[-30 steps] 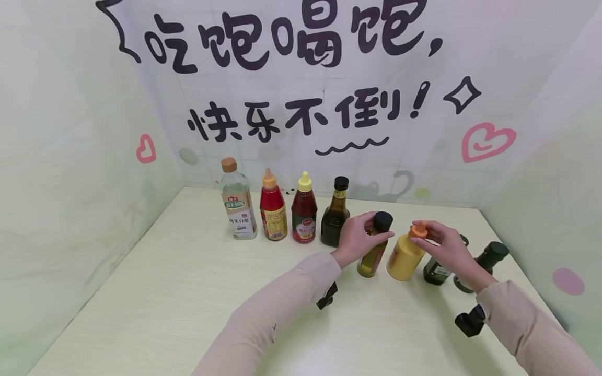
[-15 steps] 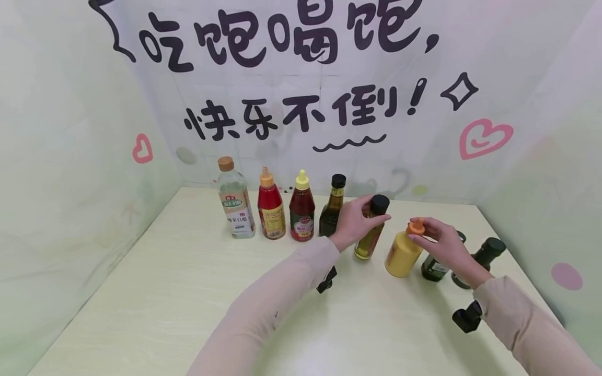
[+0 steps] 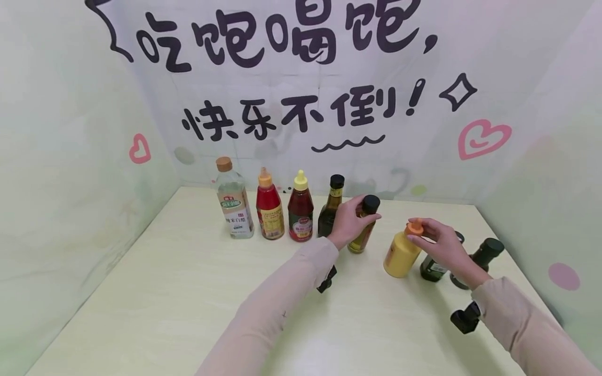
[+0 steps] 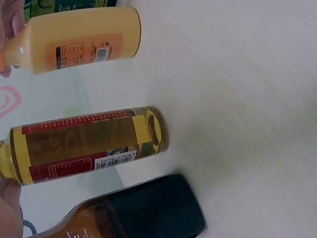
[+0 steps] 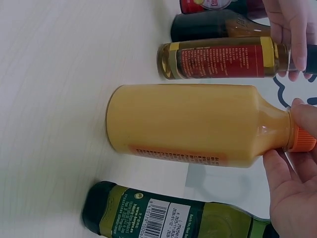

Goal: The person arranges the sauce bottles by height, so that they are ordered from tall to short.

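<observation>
My left hand grips the neck of an oil bottle with clear yellow oil, a red label and a black cap. This bottle stands close to the right of a dark sauce bottle. Just to its right, a yellow squeeze bottle stands upright on the table, its printed label showing in the left wrist view. With thumb and fingers my right hand holds this bottle around its neck and orange cap. Behind the right hand is a green bottle, partly hidden.
Leftward along the row stand a dark red sauce bottle with a yellow tip, a red sauce bottle and a clear white vinegar bottle. Another dark bottle stands at the right. A printed cloth wall closes the back.
My left hand has carried the oil bottle back and to the left, nearer the dark sauce bottle. The right hand stays on the yellow squeeze bottle, almost unmoved.
</observation>
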The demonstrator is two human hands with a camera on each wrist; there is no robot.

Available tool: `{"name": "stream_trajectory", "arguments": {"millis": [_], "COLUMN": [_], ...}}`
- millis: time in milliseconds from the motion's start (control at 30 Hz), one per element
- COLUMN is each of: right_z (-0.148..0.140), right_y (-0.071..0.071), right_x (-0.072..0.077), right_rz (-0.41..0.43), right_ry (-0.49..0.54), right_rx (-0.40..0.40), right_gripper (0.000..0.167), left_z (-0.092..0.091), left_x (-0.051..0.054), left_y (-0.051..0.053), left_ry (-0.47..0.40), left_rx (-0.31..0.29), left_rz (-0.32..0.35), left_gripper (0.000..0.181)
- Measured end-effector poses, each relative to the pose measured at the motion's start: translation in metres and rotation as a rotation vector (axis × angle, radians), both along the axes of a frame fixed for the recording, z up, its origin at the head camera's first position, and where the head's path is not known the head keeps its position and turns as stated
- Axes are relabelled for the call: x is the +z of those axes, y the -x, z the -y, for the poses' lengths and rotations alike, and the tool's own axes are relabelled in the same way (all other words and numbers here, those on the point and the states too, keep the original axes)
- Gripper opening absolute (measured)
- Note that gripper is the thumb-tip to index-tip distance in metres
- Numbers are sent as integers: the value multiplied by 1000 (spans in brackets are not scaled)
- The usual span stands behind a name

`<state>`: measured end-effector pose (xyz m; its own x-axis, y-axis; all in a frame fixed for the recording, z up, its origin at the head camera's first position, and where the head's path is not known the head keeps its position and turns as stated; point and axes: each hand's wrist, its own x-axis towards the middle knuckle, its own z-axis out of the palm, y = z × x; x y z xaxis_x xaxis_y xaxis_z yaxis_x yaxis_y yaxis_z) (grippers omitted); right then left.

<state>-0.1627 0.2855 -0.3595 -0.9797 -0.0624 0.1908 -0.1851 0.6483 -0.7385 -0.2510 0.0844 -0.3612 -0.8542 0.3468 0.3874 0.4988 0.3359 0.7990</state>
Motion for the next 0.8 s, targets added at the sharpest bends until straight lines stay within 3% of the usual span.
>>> {"name": "stream_trajectory", "arguments": {"millis": [300, 800], "right_z": [2, -10], "right_y": [9, 26], "right_x": [-1, 22], "right_rz": [0, 60], "right_ry": [0, 17], "right_rx": [-11, 28], "right_gripper": [50, 48], "left_z": [-1, -14], "left_x": [-4, 12], "left_y": [16, 38], "left_ry": [-48, -61], "left_rx": [3, 67], "left_rz": [23, 100], "left_gripper": [34, 34]}}
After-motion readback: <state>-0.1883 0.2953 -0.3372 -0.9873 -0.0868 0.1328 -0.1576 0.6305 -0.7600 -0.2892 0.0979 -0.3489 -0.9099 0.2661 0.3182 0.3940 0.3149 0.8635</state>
